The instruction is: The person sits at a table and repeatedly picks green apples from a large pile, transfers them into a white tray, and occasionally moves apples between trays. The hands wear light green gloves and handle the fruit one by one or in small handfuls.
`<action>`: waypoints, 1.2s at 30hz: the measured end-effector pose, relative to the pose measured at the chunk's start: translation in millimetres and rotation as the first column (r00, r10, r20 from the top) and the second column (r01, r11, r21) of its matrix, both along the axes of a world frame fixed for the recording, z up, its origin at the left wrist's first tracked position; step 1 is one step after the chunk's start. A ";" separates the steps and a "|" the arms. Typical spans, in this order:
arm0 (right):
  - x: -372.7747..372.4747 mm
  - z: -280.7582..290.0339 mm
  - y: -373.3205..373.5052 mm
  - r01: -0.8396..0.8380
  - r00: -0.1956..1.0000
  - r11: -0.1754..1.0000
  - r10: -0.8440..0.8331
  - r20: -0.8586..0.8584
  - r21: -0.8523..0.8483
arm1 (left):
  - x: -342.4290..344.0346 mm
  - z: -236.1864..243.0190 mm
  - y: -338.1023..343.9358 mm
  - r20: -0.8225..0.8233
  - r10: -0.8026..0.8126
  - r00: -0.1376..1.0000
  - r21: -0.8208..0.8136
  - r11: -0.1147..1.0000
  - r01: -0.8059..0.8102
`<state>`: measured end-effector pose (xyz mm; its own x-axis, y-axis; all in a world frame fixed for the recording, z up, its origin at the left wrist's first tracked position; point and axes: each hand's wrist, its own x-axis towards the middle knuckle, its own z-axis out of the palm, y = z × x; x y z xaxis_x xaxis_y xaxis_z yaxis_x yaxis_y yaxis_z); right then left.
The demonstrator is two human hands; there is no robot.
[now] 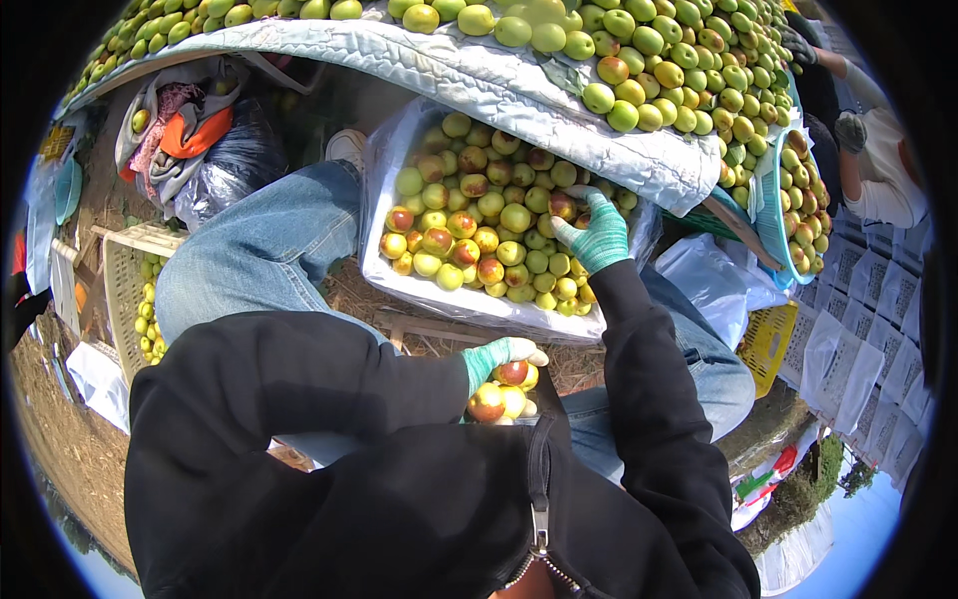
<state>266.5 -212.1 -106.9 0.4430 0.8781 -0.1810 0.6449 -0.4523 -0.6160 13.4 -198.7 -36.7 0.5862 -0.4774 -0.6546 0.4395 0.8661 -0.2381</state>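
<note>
In front of me a white box (469,306) lined with clear plastic holds many green and reddish-brown jujubes (461,225). My right hand (599,236), in a pale green and white glove, reaches over the box's right side. Its thumb and fingers close around a reddish jujube (562,207) at the top of the pile. Close to my body, my left hand (499,355), gloved the same way, is curled around several red and yellow-green jujubes (487,401). Part of that hand is hidden by the fruit and my sleeve.
Beyond the box, a quilted light cloth (399,50) edges a big heap of jujubes (699,70). A blue basket (768,200) of jujubes stands right, near another person's gloved hand (850,132). A yellow crate (768,344) sits below it; a beige crate (125,290) and bags (235,160) are left.
</note>
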 end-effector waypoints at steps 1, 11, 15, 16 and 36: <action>-1.4 2.9 -5.2 -0.014 0.999 0.999 0.015 -0.048 0.036 | -2.4 0.5 4.0 0.065 0.023 0.998 0.021 0.999 -0.024; -39.8 -19.8 -43.2 -0.007 1.000 0.992 0.003 -0.027 -0.122 | -4.8 -5.9 8.3 0.044 0.035 0.998 -0.099 0.995 -0.030; -34.3 -17.6 -53.7 0.042 0.986 0.996 -0.053 -0.159 -0.074 | -7.6 -4.9 9.0 0.077 0.144 0.987 -0.064 0.988 -0.139; -33.0 -15.0 -56.3 0.136 0.949 0.984 -0.163 -0.270 -0.115 | -9.2 -4.5 10.7 0.098 0.151 0.984 -0.064 0.987 -0.145; 73.7 -54.4 -63.6 0.593 0.773 0.803 -0.587 -0.242 -0.052 | 12.9 23.0 55.5 0.115 0.186 0.976 0.022 0.982 -0.190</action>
<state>340.1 -275.7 -161.4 0.8225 0.4641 -0.3287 0.0911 -0.6780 -0.7294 26.3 -143.2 -13.7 0.7337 -0.3312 -0.5933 0.2901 0.9423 -0.1673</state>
